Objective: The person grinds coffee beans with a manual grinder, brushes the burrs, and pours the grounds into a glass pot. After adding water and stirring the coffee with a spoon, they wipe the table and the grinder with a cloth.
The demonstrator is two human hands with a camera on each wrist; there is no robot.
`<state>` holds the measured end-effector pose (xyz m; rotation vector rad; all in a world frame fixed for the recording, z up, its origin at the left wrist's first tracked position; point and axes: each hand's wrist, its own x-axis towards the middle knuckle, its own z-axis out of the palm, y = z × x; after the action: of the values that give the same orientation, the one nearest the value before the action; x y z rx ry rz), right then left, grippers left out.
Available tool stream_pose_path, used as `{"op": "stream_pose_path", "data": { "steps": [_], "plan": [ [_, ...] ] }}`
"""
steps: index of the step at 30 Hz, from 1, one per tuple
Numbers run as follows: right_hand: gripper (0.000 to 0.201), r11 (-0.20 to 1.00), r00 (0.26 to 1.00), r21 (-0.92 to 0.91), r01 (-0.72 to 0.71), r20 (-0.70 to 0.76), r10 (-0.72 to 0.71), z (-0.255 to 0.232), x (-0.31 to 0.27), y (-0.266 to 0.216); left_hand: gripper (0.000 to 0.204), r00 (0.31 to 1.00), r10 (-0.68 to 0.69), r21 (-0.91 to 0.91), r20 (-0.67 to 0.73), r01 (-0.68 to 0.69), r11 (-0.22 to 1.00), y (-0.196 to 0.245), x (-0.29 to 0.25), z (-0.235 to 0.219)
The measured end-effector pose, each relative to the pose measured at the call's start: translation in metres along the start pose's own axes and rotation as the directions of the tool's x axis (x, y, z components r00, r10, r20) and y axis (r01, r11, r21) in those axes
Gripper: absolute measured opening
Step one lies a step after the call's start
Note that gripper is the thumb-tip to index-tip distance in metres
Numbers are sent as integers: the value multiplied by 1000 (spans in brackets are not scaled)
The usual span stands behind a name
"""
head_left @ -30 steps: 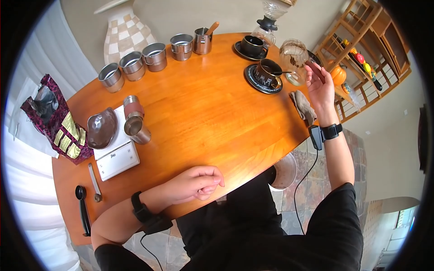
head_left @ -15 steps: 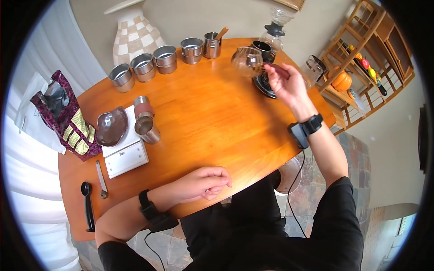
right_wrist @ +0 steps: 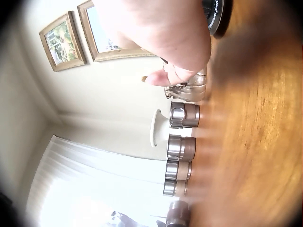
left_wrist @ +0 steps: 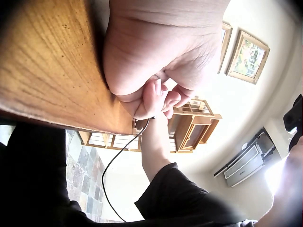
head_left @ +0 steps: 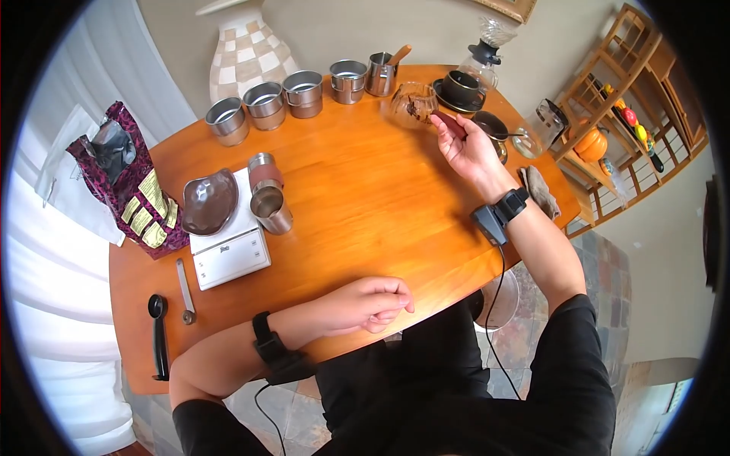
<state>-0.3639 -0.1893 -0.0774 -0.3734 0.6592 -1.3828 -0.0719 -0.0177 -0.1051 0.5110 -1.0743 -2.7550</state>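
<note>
At the far right-centre of the table, my right hand grips the brown handle of a clear round glass jug with dark brown marks on it. In the right wrist view the jug is partly hidden behind my hand, close over the tabletop. Just right of the hand sits a black cup with a spoon in it, partly covered by the hand. My left hand rests at the table's near edge, fingers loosely curled and holding nothing.
Several metal cups line the far edge. A white scale bears a brown dish; a metal grinder lies beside it. Coffee bag and black scoop are left; another black cup, glass carafe and cloth are right.
My right hand has carried the glass jug left from the table's right side, past the black cups, towards the metal cups. My left hand stays in place on the table.
</note>
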Motion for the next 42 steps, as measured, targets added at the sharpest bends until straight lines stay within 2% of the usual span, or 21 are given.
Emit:
{"op": "stream_pose_path", "data": {
  "steps": [2,5,10,12,14,15,17,18,20,23,24,27,30,32,33,36,37,38,40,41,42],
  "plan": [
    [32,1000,1000,4,-25,-7,25,-3,3,1,12,1000,4,-9,-19,-4,1000,0,-1,1],
    [29,996,991,22,-92,99,89,-7,4,5,12,1000,8,-15,-22,-8,1000,-3,3,2],
    [23,988,984,1,-154,86,153,-25,13,13,12,999,16,36,-40,-15,999,-1,3,4],
    [23,976,967,-135,-169,169,191,-28,0,7,12,998,-11,63,-54,15,998,-3,5,3],
    [30,933,984,-318,-167,10,179,-25,-29,-8,12,997,-29,87,-67,35,996,2,6,8],
    [37,881,985,-445,-160,-7,175,-30,-43,-19,12,989,-81,197,-126,105,975,4,8,15],
    [32,749,988,-651,-122,-7,154,-37,-77,-49,17,972,-118,420,-205,196,886,8,13,38],
    [24,726,993,-679,-108,-46,105,-44,-89,-63,17,971,-120,417,-206,198,887,7,23,42],
    [21,713,996,-700,-52,-85,-10,-65,-90,-91,19,954,-299,510,-31,272,816,7,48,49],
    [32,592,964,-801,91,-78,-254,-69,-81,-111,22,925,-346,528,160,216,822,3,106,72],
    [36,519,958,-847,114,-46,-284,-75,-70,-117,22,914,-352,527,202,201,826,3,127,83],
    [35,451,949,-887,100,-51,-312,-67,-57,-129,19,841,-454,478,295,281,832,-3,184,104],
    [28,346,963,-933,99,2,-271,-61,-46,-134,16,762,-502,366,409,366,855,-9,220,103],
    [22,283,972,-949,137,73,-225,-57,-42,-137,16,750,-515,298,416,422,856,-11,225,93],
    [19,287,958,-931,223,156,-239,-63,-35,-136,17,734,-534,233,420,482,845,-11,226,90],
    [19,299,961,-924,237,178,-213,-55,-18,-138,17,718,-555,168,421,539,825,-7,225,84],
    [19,235,956,-943,237,184,-227,-55,-11,-139,21,727,-558,194,400,527,827,-5,225,85],
    [19,242,960,-943,229,176,-219,-56,-7,-139,21,726,-558,183,402,533,826,-6,226,82],
    [21,105,920,-937,333,299,-254,-57,0,-142,28,722,-596,468,351,416,780,-7,231,80],
    [22,68,911,-936,346,318,-264,-56,-2,-144,28,721,-596,463,353,419,781,-9,231,81],
    [22,71,914,-937,341,313,-260,-54,-7,-147,31,724,-574,563,382,310,766,-12,230,83]
  ]
}}
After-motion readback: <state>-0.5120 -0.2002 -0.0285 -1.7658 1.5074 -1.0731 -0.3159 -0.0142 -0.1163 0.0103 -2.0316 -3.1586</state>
